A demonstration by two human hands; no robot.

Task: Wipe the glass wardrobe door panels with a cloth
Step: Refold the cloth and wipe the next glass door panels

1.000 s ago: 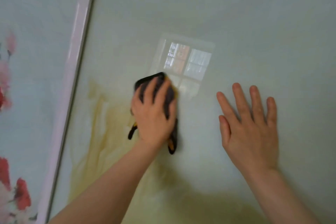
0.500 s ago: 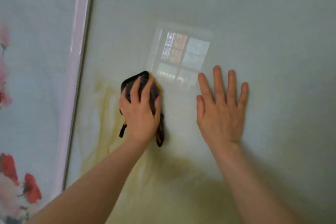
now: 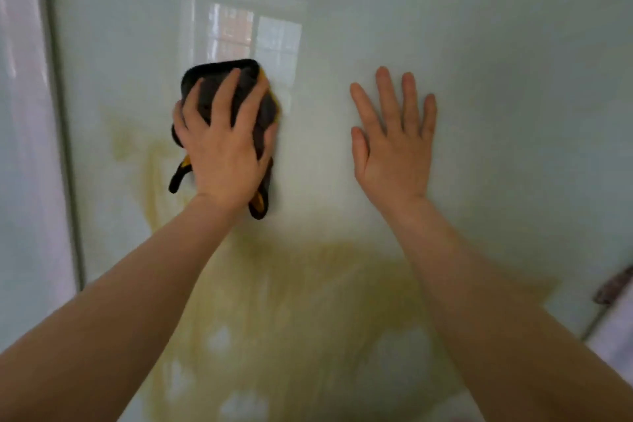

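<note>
A: Nearest the camera, two bare forearms reach up to the glass. Left hand (image 3: 222, 147) sits over a dark cloth (image 3: 219, 86) with a yellow edge, fingers spread and slightly bent across it, pressing it flat on the glass panel (image 3: 479, 44).

B: Right hand (image 3: 394, 144)?

A: Flat on the same panel, well to the right of the cloth. Fingers straight and released, nothing held. Looks like a brace.

B: Where on the panel is the cloth?

A: Left of the middle, its top corner just under the bright window reflection (image 3: 246, 31). Loose ends hang below the wrist. The frame strip (image 3: 58, 113) stands off to the left, with another panel beyond it.

B: Step in hand?

A: Mid-wipe, by my reading. A yellowish patch (image 3: 291, 301) shows low on the glass; stain or reflection, cannot tell.

B: Next move?

A: Likely even pressure through the palm and overlapping strokes outward toward the frame strip, with the cloth kept bunched under the fingers so the ends don't drag. The far upper glass looks unreached.
</note>
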